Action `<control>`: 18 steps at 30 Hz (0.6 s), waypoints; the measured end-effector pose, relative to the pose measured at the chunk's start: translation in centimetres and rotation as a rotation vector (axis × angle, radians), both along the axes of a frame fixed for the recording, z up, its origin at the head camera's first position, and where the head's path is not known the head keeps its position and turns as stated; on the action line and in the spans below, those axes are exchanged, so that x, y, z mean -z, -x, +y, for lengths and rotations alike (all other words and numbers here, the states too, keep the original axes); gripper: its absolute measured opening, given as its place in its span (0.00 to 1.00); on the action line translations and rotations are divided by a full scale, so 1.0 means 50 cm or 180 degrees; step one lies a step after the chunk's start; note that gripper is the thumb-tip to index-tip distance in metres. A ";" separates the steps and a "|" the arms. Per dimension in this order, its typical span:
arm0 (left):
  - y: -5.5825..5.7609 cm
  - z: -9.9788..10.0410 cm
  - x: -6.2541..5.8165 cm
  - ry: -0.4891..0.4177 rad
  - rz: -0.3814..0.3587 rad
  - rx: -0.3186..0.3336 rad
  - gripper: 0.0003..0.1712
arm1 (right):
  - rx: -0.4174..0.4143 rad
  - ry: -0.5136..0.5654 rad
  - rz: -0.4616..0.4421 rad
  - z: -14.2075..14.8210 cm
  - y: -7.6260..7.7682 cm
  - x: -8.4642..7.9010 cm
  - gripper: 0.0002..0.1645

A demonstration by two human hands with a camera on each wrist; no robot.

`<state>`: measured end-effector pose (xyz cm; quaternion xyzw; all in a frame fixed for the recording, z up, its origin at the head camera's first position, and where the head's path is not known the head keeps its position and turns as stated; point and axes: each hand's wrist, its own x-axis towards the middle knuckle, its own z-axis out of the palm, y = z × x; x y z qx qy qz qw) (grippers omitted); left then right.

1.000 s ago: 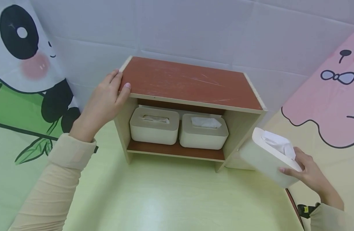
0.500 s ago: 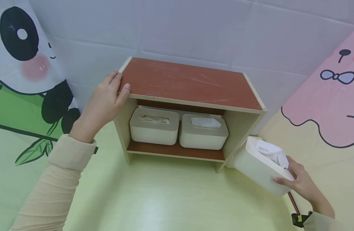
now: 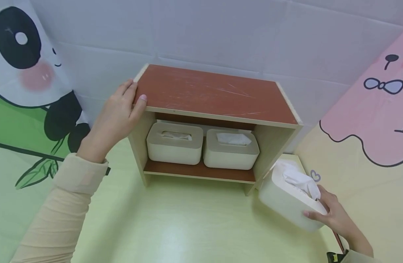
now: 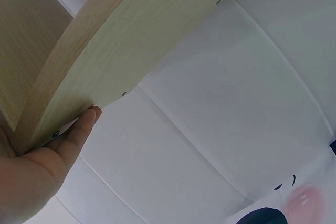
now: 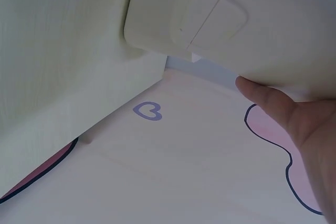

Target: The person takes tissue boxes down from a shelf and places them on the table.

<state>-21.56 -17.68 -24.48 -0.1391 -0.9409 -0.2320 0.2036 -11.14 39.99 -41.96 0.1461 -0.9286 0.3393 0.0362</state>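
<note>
A small wooden shelf unit (image 3: pixel 217 93) with a reddish-brown top stands on the table. My left hand (image 3: pixel 114 113) rests on its top left corner, thumb on the top and fingers along the side edge; in the left wrist view the fingers lie at the edge of the pale side panel (image 4: pixel 121 40). My right hand (image 3: pixel 339 215) grips the end of a cream tissue box (image 3: pixel 290 204), thumb on its front side. This box tilts down to the right beside the shelf's right side, white tissue (image 3: pixel 301 180) sticking out. Its underside shows in the right wrist view.
Inside the shelf, a left tissue box (image 3: pixel 175 144) and a right tissue box (image 3: pixel 232 149) sit side by side on the lower board (image 3: pixel 198 171). The light green table (image 3: pixel 175 219) spreads in front. Cartoon-printed sheets (image 3: pixel 362 120) hang around the sides, with a plain sheet behind.
My right hand has moved the tissue box left and down, closer to the shelf's right side. The left hand has stayed on the corner.
</note>
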 end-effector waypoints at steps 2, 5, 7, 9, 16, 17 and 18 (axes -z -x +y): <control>0.000 0.000 0.000 0.0010 0.0015 -0.0004 0.35 | 0.0050 -0.0042 -0.0036 -0.002 -0.003 0.006 0.42; 0.000 0.000 0.000 0.0019 0.0027 -0.0010 0.35 | 0.0175 -0.0117 -0.0134 -0.006 -0.009 0.014 0.47; 0.000 0.000 0.000 0.0023 0.0039 -0.0014 0.35 | 0.0236 -0.0134 -0.0184 -0.008 -0.014 0.021 0.49; 0.000 0.001 0.000 0.0026 0.0051 -0.0015 0.35 | 0.0196 -0.0074 -0.0137 -0.009 -0.015 0.029 0.44; 0.000 0.001 0.000 0.0039 0.0072 -0.0023 0.35 | 0.0023 -0.0134 0.0186 -0.014 -0.015 0.059 0.34; 0.000 0.002 0.001 0.0037 0.0063 -0.0023 0.35 | 0.0026 -0.0153 0.0201 -0.015 -0.015 0.061 0.34; 0.000 0.002 0.001 0.0036 0.0060 -0.0022 0.35 | 0.0036 -0.0178 0.0192 -0.016 -0.016 0.063 0.35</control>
